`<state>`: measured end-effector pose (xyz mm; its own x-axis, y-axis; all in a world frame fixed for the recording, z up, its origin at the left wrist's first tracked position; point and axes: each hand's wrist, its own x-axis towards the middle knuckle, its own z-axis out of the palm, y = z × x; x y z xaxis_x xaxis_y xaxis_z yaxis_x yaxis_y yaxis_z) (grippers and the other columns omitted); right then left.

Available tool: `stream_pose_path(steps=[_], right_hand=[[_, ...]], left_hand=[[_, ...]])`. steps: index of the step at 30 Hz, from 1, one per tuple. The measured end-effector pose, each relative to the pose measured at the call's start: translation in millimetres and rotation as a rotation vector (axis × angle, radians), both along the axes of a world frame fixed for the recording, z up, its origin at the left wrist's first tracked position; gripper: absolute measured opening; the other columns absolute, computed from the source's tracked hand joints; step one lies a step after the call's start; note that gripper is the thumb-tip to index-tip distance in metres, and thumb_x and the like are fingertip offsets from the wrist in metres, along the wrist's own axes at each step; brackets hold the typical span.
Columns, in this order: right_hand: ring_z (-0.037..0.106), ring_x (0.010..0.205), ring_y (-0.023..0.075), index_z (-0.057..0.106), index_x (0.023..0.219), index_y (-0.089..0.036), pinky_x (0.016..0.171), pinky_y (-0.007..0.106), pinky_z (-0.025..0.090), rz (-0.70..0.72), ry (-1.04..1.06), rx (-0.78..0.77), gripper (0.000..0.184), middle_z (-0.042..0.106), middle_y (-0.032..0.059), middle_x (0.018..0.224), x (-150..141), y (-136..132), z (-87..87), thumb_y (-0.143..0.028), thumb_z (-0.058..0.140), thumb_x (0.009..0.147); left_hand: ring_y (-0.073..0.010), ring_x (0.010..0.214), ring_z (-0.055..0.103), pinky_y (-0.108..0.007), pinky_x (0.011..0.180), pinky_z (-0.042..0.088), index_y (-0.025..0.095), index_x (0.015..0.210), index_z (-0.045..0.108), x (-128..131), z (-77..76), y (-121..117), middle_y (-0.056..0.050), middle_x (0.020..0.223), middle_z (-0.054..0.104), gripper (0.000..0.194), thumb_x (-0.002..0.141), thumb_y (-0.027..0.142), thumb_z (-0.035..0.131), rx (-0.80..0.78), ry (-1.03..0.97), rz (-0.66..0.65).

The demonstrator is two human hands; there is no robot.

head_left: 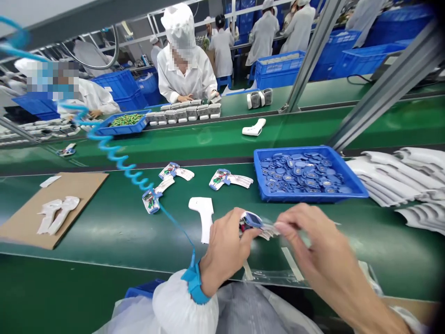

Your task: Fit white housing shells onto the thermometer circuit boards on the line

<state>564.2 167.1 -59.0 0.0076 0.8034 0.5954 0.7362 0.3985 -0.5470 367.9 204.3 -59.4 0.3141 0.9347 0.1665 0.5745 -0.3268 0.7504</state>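
Note:
My left hand (pixel 227 243) is closed around a partly built gun-style thermometer (pixel 252 220), with a blue-framed display and red wires showing. At the far end of its pale handle, my right hand (pixel 314 236) pinches thumb and forefinger together. What sits between those fingertips is too blurred to make out. A bare white gun-shaped shell half (pixel 202 213) lies just left of my left hand. Farther back are shell halves fitted with circuit boards and wires: one (pixel 229 179) in the middle, one (pixel 175 171) left of it, and another (pixel 152 200) nearer me.
A blue tray (pixel 259 192) of small blue parts stands behind my right hand. White shells (pixel 385 178) are stacked at right; cardboard (pixel 21 222) bears two pieces at left. A coiled blue cord (pixel 121 162) runs to my left wristband (pixel 197 283). Co-workers (pixel 186 69) sit across the belt.

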Motion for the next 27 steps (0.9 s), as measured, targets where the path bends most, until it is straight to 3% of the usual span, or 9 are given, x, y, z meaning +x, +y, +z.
stream_pose_path(steps=[2,6,9,12,16,19,22,25,27], right_hand=[[0.059,0.079,0.022,0.064,0.087,-0.025,0.066,0.035,0.036,-0.148,-0.027,-0.034,0.037,0.067,0.0045,0.085,19,4,-16.6,-0.052,0.045,0.104],[0.06,0.067,0.0253,0.057,0.074,-0.024,0.06,0.038,0.028,-0.371,-0.216,-0.157,0.059,0.063,0.0076,0.072,56,16,-75.9,-0.066,0.026,0.101],[0.064,0.073,0.028,0.059,0.095,-0.024,0.063,0.042,0.034,-0.447,-0.23,-0.211,0.045,0.07,0.0099,0.087,70,10,-99.1,-0.062,0.037,0.1],[0.062,0.069,0.0257,0.061,0.103,-0.026,0.06,0.044,0.038,-0.464,-0.203,-0.252,0.029,0.072,0.0111,0.098,83,-4,-90.2,-0.054,0.054,0.097],[0.055,0.053,0.0211,0.07,0.092,-0.03,0.052,0.042,0.04,-0.523,-0.082,-0.376,0.032,0.068,0.0089,0.077,106,-10,-70.1,-0.061,0.064,0.091],[0.058,0.053,0.0194,0.07,0.085,-0.028,0.054,0.037,0.044,-0.348,0.021,-0.599,0.044,0.066,0.0055,0.067,111,2,-68.6,-0.067,0.051,0.095],[0.058,0.054,0.0194,0.06,0.065,-0.024,0.057,0.034,0.042,-0.232,-0.038,-0.698,0.047,0.06,0.0047,0.058,106,15,-74.6,-0.056,0.049,0.097],[0.052,0.051,0.0212,0.055,0.067,-0.024,0.054,0.033,0.031,-0.414,-0.165,-0.652,0.033,0.055,0.0034,0.054,101,17,-73.4,-0.048,0.063,0.088],[0.049,0.05,0.0212,0.058,0.077,-0.025,0.052,0.032,0.027,-0.527,-0.26,-0.574,0.03,0.055,0.0031,0.055,94,13,-64.2,-0.052,0.062,0.091]], left_hand=[[-0.0188,0.089,0.063,-0.031,0.08,0.045,0.021,0.103,0.063,-1,-4.9,3,-0.001,0.098,0.07,0.021,0.088,0.029,0.076,-0.119,-0.141,0.041],[-0.0158,0.078,0.064,-0.029,0.07,0.051,0.017,0.109,0.058,-5,-11.3,8,-0.005,0.101,0.068,0.036,0.088,0.042,0.074,-0.424,-0.474,-0.01],[-0.015,0.065,0.062,-0.027,0.06,0.049,0.014,0.097,0.059,-6,-14.4,11,-0.006,0.081,0.067,0.042,0.096,0.056,0.059,-0.533,-0.542,-0.068],[-0.0155,0.056,0.059,-0.028,0.056,0.045,0.015,0.086,0.059,-7,-19.0,14,-0.006,0.067,0.065,0.049,0.095,0.063,0.056,-0.566,-0.532,-0.026],[-0.0162,0.059,0.061,-0.029,0.06,0.047,0.015,0.089,0.06,-9,-21.9,15,-0.006,0.07,0.066,0.052,0.09,0.067,0.064,-0.636,-0.577,0.02],[-0.0132,0.067,0.061,-0.027,0.066,0.047,0.014,0.094,0.062,-15,-17.2,9,-0.004,0.082,0.066,0.048,0.088,0.061,0.071,-0.637,-0.686,0.004],[-0.0102,0.069,0.056,-0.023,0.067,0.045,0.013,0.105,0.067,-28,-9.7,-3,-0.002,0.084,0.064,0.042,0.088,0.05,0.078,-0.608,-0.755,0.049],[-0.0099,0.068,0.055,-0.022,0.065,0.045,0.012,0.103,0.07,-52,-4.2,-13,-0.001,0.08,0.062,0.04,0.085,0.046,0.082,-0.569,-0.821,0.175],[-0.0104,0.07,0.057,-0.022,0.067,0.048,0.011,0.102,0.071,-71,-1.9,-18,-0.003,0.084,0.065,0.041,0.082,0.044,0.085,-0.514,-0.884,0.285]])
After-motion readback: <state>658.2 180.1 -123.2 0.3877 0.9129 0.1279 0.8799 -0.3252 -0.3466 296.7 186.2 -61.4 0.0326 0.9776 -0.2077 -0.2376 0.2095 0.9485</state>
